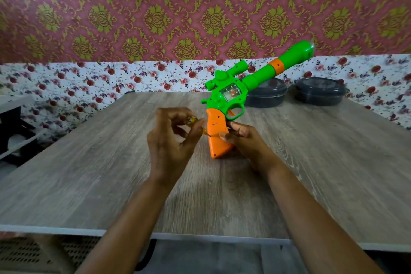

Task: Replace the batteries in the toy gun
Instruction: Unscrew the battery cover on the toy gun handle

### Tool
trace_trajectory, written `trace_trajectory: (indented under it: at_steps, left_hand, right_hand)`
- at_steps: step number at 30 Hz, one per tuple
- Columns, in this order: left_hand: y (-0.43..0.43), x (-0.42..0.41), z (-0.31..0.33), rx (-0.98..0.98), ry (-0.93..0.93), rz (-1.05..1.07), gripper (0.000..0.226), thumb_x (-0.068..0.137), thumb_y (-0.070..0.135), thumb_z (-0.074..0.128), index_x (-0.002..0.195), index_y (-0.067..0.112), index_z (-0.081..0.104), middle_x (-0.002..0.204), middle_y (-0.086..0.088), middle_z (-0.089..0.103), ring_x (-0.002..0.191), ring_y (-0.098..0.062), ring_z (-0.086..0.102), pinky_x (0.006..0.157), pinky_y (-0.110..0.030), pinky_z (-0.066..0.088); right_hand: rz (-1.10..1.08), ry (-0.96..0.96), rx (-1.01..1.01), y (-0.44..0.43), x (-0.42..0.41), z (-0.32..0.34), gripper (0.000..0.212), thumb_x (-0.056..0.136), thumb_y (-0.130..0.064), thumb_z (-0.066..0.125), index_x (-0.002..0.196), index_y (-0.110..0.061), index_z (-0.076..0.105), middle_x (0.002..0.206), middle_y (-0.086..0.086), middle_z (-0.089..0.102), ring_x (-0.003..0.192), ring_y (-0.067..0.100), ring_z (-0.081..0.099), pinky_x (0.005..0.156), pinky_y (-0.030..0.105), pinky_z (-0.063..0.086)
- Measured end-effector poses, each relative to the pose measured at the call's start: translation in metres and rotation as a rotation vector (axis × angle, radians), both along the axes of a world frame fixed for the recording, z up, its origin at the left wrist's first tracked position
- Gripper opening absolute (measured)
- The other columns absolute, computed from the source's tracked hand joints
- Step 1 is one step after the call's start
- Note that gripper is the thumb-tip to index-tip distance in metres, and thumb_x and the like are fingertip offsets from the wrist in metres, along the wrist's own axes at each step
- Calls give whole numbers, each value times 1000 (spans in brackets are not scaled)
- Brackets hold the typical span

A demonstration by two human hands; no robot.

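Note:
A green toy gun (pixel 231 91) with an orange handle (pixel 216 134) stands tilted on the wooden table (pixel 111 173), butt down, barrel pointing up and to the right. My right hand (pixel 242 140) grips the lower handle from the right side. My left hand (pixel 173 140) pinches a small screwdriver with a clear yellow-orange grip (pixel 193 121), and its tip meets the left side of the handle. No batteries are visible.
Two dark round lidded containers (pixel 266 93) (pixel 319 93) sit at the table's far right, behind the gun. A flowered cloth covers the back wall's lower part. A white shelf unit (pixel 13 122) stands to the left of the table.

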State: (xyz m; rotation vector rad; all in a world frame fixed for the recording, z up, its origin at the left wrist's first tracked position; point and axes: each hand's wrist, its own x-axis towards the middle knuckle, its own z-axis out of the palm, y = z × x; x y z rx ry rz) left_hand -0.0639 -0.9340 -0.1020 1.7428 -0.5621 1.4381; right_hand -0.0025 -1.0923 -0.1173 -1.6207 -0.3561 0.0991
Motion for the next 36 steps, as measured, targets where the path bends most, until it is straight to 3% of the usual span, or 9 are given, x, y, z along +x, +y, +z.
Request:
trace_trajectory:
  at_steps: [5,7,10,19,22,25,30,36]
  left_hand:
    - [1,-1,1,93,-10,40,18,92,14,56,110,14,55,97,-5,67,83,-3,63,70,-9,50]
    - [0,-2,2,119,-13,36,26,93,9,49,117,11,58,103,-1,64,84,-7,64,71,-14,52]
    - [-1,-2,0,164,-17,66,33,91,3,44,120,1,59,109,-1,62,89,-11,65,70,-28,56]
    - [0,0,2,117,-41,60,24,90,7,56,112,5,62,108,-1,59,92,-13,62,74,-24,54]
    - [0,0,1,25,-22,-3,21,85,16,66,100,10,54,105,4,62,90,-7,63,72,-16,53]
    - [-1,-1,0,-50,17,-1,30,81,18,71,100,15,48,92,6,63,80,-7,65,70,-21,54]
    - [2,-1,2,69,-3,76,21,88,15,61,108,17,54,95,-5,64,84,-1,58,75,-6,46]
    - [0,-1,4,171,-90,133,28,90,1,49,114,1,62,108,-4,61,94,-15,63,82,-16,48]
  right_hand:
    - [1,-1,4,-1,1,-1,39,91,-7,53,129,-13,52,114,5,63,104,19,60,96,46,48]
    - [1,-7,2,-1,2,-2,39,91,-7,53,130,-13,51,116,5,63,102,15,61,93,37,50]
    - [-2,-16,-1,-1,2,-2,39,91,-8,54,130,-14,52,113,0,63,89,2,61,75,17,52]
    - [6,-41,-1,-1,5,-5,37,91,-6,53,126,-16,54,110,1,64,86,1,61,72,18,51]
    - [9,-34,18,-1,6,-6,38,91,-4,53,128,-11,53,109,2,63,79,-5,61,67,12,51]
    - [8,-32,17,-1,6,-6,38,91,-3,52,129,-9,52,109,2,63,76,-6,61,63,8,49]
    - [4,-25,21,0,4,-5,38,91,-4,52,128,-9,53,108,2,63,79,-2,60,60,8,48]
    - [9,-22,13,-2,3,-3,38,91,-6,53,128,-11,53,112,2,63,91,6,60,76,19,49]
